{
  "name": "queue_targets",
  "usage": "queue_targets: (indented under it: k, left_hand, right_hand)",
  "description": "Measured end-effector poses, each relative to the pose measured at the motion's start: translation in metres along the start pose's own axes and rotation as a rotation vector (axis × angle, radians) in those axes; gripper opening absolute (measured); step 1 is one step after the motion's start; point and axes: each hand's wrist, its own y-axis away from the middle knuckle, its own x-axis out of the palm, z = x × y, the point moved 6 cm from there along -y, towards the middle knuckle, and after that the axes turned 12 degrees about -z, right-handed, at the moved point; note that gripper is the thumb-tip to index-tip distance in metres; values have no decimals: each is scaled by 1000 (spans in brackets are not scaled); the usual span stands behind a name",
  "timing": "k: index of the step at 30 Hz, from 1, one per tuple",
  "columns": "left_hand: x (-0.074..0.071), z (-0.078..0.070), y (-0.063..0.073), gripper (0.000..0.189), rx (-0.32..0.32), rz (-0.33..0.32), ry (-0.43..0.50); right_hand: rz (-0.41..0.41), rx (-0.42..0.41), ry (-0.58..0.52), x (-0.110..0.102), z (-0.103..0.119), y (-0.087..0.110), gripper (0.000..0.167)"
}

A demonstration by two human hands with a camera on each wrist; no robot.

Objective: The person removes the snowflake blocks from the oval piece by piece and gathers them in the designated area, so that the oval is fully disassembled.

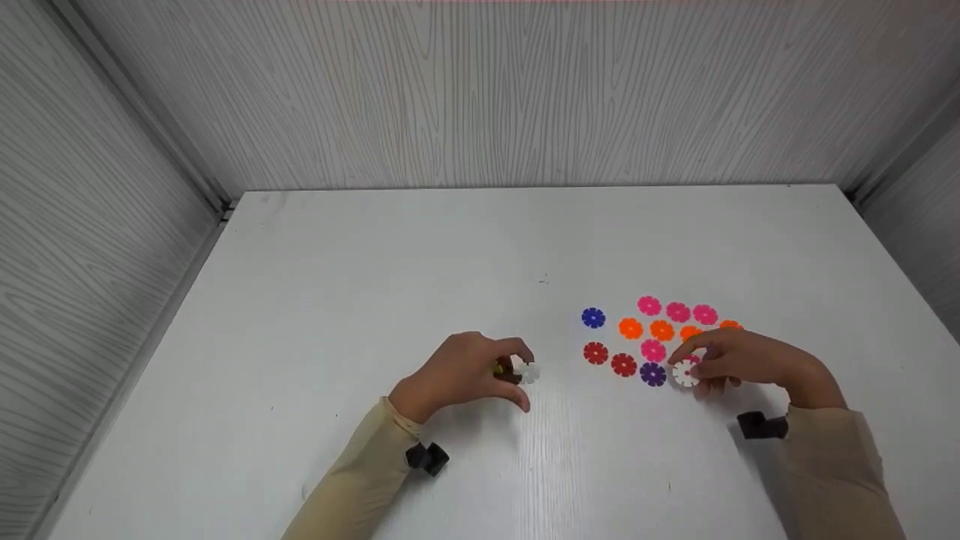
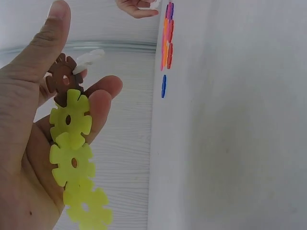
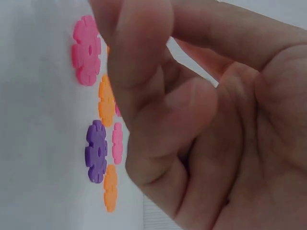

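Note:
My left hand (image 1: 466, 376) holds a chain of notched plastic discs. In the left wrist view the chain runs from yellow discs (image 2: 72, 160) through a brown disc (image 2: 56, 79) to a white disc (image 2: 90, 58) at its far end. Thumb and index finger stand apart around that end, while other fingers lie behind the chain. To the right, my right hand (image 1: 754, 361) pinches a loose white disc (image 1: 684, 373) just over the table. That disc is hidden in the right wrist view. A purple disc (image 1: 652, 374) lies just left of it.
Several loose discs lie flat on the white table (image 1: 375, 262): a blue disc (image 1: 593, 318), red discs (image 1: 595, 353), orange discs (image 1: 661, 330) and pink discs (image 1: 678, 312). Some are partly covered by the right hand. Wood-grain panels (image 1: 480, 90) stand behind and at the sides.

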Motion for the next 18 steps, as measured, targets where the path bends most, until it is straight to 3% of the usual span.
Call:
queue_targets:
  k: [4, 11, 18]
  left_hand:
    - [1, -1, 0, 49, 39, -8, -30]
    - [2, 1, -1, 46, 31, 5, -16]
    - [3, 4, -2, 46, 24, -23, -35]
  right_hand:
    - [23, 55, -18, 6, -3, -1, 32]
    - [61, 99, -48, 10, -5, -1, 30]
    - [65, 62, -31, 12, -4, -1, 29]
